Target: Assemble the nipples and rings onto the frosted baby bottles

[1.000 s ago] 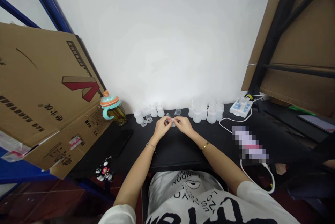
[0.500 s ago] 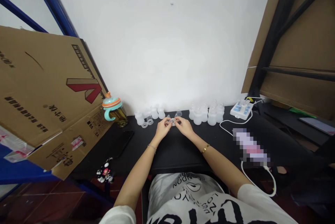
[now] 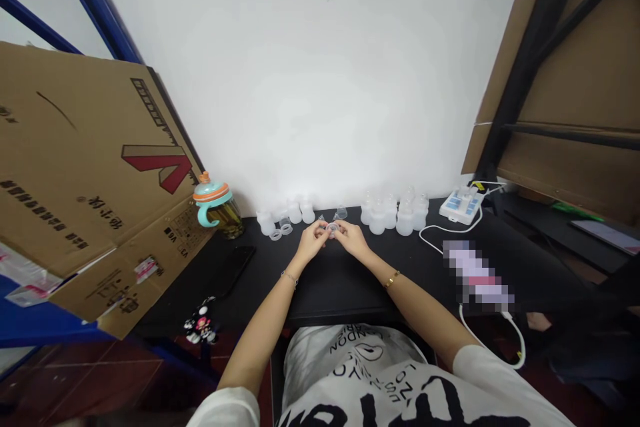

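Note:
My left hand (image 3: 311, 242) and my right hand (image 3: 351, 238) meet over the black table (image 3: 330, 280), fingers pinched together on a small clear plastic ring piece (image 3: 331, 230) held between them. Just behind the hands lie two small clear nipple-like parts (image 3: 340, 213). A group of several translucent white bottles (image 3: 395, 214) stands to the right at the wall. A smaller group of bottles (image 3: 287, 214) with loose clear rings (image 3: 275, 235) stands to the left.
A teal-and-orange lidded cup (image 3: 216, 206) stands at back left beside a big tilted cardboard box (image 3: 85, 180). A black phone (image 3: 235, 266) lies left of my arm. A white device (image 3: 460, 204) with a cable (image 3: 440, 234) sits at back right. Black shelving (image 3: 525, 80) rises on the right.
Both hands stay together on the clear piece; the fingers shift slightly around it. The view wobbles a little.

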Demonstrator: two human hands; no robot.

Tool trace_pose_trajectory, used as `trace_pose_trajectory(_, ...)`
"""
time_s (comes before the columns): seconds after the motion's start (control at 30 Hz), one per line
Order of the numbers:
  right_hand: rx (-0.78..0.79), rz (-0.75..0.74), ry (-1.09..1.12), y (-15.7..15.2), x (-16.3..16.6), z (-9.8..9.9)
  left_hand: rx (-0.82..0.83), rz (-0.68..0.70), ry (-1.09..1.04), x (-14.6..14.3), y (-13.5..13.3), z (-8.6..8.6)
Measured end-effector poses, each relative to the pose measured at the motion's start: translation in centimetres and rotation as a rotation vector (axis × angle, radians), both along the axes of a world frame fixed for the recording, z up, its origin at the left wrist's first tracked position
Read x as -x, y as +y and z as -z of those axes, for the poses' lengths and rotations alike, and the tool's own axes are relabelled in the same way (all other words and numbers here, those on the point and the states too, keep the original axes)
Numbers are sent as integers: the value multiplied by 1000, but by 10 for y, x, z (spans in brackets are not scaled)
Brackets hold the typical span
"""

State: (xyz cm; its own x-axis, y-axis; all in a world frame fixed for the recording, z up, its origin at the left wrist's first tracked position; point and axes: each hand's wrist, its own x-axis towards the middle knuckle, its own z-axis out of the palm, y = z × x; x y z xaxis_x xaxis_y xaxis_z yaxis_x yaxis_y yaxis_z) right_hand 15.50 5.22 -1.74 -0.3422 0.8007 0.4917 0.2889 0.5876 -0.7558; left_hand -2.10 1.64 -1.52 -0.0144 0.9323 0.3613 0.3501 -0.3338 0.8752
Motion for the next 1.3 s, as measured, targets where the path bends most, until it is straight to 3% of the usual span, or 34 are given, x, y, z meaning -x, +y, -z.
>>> trace_pose_trajectory(0.9, -43, 6, -47, -1, -4, -4, -3, 40, 42, 1, -2, 1)
trace_pose_trajectory(1.3, 84, 1, -128, 3, 1, 6, -61, -9, 286, 6, -4, 2)
